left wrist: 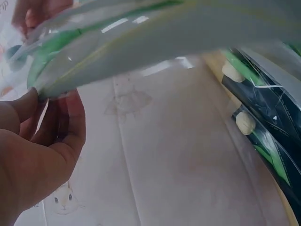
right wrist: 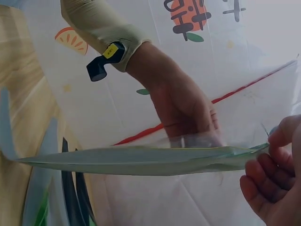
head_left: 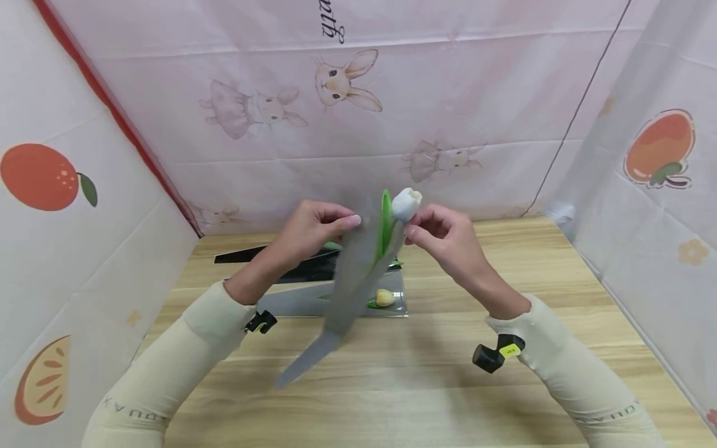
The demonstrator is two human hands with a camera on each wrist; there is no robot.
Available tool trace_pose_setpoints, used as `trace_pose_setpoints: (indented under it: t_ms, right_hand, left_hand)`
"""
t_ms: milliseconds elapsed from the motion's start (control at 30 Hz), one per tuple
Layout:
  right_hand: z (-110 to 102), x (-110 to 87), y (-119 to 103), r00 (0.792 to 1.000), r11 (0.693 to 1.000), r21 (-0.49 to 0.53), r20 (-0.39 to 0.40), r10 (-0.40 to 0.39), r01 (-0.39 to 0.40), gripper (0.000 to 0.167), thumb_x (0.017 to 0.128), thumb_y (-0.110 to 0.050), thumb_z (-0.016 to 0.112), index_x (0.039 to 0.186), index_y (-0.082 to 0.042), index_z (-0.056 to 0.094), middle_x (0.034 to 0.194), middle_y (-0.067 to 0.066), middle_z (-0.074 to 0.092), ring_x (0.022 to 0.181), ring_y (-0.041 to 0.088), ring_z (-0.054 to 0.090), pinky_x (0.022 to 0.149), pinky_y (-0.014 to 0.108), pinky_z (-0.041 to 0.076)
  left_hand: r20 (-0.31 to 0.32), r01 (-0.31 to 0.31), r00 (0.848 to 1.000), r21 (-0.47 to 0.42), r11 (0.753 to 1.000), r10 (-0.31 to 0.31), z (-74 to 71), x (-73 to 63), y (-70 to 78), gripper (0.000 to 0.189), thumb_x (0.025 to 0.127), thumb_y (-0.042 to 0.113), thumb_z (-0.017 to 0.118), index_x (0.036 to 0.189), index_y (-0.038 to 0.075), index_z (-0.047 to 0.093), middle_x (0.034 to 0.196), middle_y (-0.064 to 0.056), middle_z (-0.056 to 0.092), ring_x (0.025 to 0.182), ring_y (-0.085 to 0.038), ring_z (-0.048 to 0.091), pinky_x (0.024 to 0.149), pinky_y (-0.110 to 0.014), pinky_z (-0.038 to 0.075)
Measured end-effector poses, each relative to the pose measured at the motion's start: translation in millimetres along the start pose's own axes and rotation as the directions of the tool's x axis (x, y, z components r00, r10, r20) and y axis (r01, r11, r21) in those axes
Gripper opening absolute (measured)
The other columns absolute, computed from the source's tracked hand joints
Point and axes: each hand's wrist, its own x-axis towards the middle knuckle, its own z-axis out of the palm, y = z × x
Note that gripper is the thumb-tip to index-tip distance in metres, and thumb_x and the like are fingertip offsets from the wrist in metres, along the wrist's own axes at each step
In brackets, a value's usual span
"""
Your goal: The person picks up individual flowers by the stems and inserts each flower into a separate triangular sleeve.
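Observation:
Above the table, a long grey-backed clear plastic flower sleeve [head_left: 353, 286] is held up at a slant, its narrow tail at the lower left. A white tulip [head_left: 406, 204] with a green leaf [head_left: 385, 224] is in it, the bloom at the sleeve's upper mouth. My left hand [head_left: 313, 229] pinches the left edge of the mouth between thumb and fingertips. On the other side, just under the bloom, my right hand [head_left: 450, 239] pinches the right edge. The right wrist view shows the sleeve [right wrist: 141, 161] edge-on, stretched out from the right hand's fingers.
Behind the held sleeve, several wrapped flowers lie on the wooden table [head_left: 426, 386]. Among them are a black sleeve [head_left: 313, 270] and a grey sleeve [head_left: 302, 300] with a pale yellow tulip [head_left: 385, 298]. Printed cloth walls [head_left: 448, 87] enclose the table at the back and both sides.

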Motion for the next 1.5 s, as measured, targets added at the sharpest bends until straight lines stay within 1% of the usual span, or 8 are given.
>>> trace_pose_setpoints:
  t_ms: [167,400,533,667,867,1133,1333,1500]
  right_hand:
    - [-1,0.1,-8,0.998,0.997,-0.053,-0.025,-0.058,0.057,0.006,0.093,-0.003,0.070,0.093,0.002,0.067,0.085,-0.003,0.069,0.077,0.014,0.069,0.070,0.022,0.057]
    - [1,-2.0,-7,0.988,0.985,-0.155,-0.119,-0.099,0.080,0.004,0.090,0.000,0.070,0.092,0.003,0.068,0.088,0.007,0.071,0.078,0.008,0.068,0.074,0.019,0.058]
    - [1,-2.8,-5,0.973,0.968,-0.217,-0.159,-0.165,0.128,0.007,0.089,0.003,0.071,0.095,0.003,0.068,0.089,0.013,0.074,0.078,0.004,0.070,0.076,0.017,0.059]
    - [1,-1.9,-3,0.955,0.950,-0.243,-0.170,-0.242,0.198,0.014,0.088,0.008,0.073,0.100,0.003,0.067,0.089,0.014,0.075,0.078,0.002,0.069,0.076,0.015,0.058]
    - [0,-0.9,0,0.924,0.917,-0.247,-0.141,-0.355,0.315,0.023,0.086,0.012,0.072,0.107,0.004,0.067,0.086,0.014,0.075,0.078,0.003,0.068,0.077,0.016,0.058]
    - [-3,-0.7,-1,0.912,0.892,-0.259,-0.076,-0.402,0.371,0.029,0.087,0.013,0.069,0.113,0.000,0.074,0.086,0.011,0.073,0.076,0.005,0.065,0.077,0.015,0.057]
    - [-6,0.1,-3,0.916,0.893,-0.227,-0.012,-0.401,0.388,0.034,0.089,0.013,0.066,0.120,0.000,0.073,0.088,0.012,0.070,0.080,0.007,0.061,0.076,0.013,0.054]
    - [-7,0.7,-7,0.931,0.905,-0.224,0.034,-0.363,0.361,0.039,0.090,0.013,0.065,0.126,0.001,0.070,0.087,0.011,0.067,0.078,0.009,0.060,0.071,0.014,0.052]
  left_hand:
    - [0.038,0.026,0.999,0.016,1.000,-0.026,2.7,4.2,-8.0,0.021,0.100,0.020,0.072,0.110,0.003,0.079,0.096,-0.016,0.075,0.088,-0.035,0.070,0.083,-0.043,0.063]
    - [0.079,0.053,0.995,0.045,0.998,-0.056,9.0,3.2,-10.5,0.020,0.100,0.022,0.072,0.107,0.005,0.080,0.092,-0.014,0.072,0.085,-0.027,0.069,0.080,-0.033,0.062]
    - [0.061,0.026,0.998,0.032,0.999,-0.028,8.7,3.0,-8.6,0.019,0.100,0.019,0.071,0.107,0.004,0.080,0.093,-0.012,0.074,0.085,-0.029,0.071,0.080,-0.035,0.063]
    - [0.043,0.013,0.999,0.034,0.999,-0.015,6.6,2.9,-5.5,0.019,0.100,0.018,0.070,0.108,0.002,0.079,0.096,-0.013,0.076,0.081,-0.022,0.072,0.082,-0.041,0.063]
    - [0.042,0.018,0.999,0.034,0.999,-0.019,6.4,3.1,-2.7,0.020,0.100,0.019,0.070,0.108,0.002,0.079,0.096,-0.013,0.076,0.079,-0.017,0.071,0.083,-0.045,0.063]
    - [0.021,0.002,1.000,0.033,0.999,-0.002,6.2,2.8,-0.9,0.020,0.101,0.019,0.070,0.109,0.003,0.079,0.098,-0.013,0.077,0.083,-0.025,0.072,0.077,-0.034,0.063]
    - [-0.007,-0.017,1.000,-0.022,1.000,0.017,4.8,2.8,0.4,0.020,0.101,0.016,0.069,0.110,0.000,0.078,0.101,-0.014,0.077,0.081,-0.015,0.071,0.079,-0.039,0.064]
    - [-0.003,-0.031,1.000,-0.017,0.999,0.031,3.1,1.2,2.8,0.020,0.101,0.016,0.069,0.110,0.001,0.077,0.101,-0.013,0.076,0.081,-0.015,0.069,0.078,-0.036,0.063]
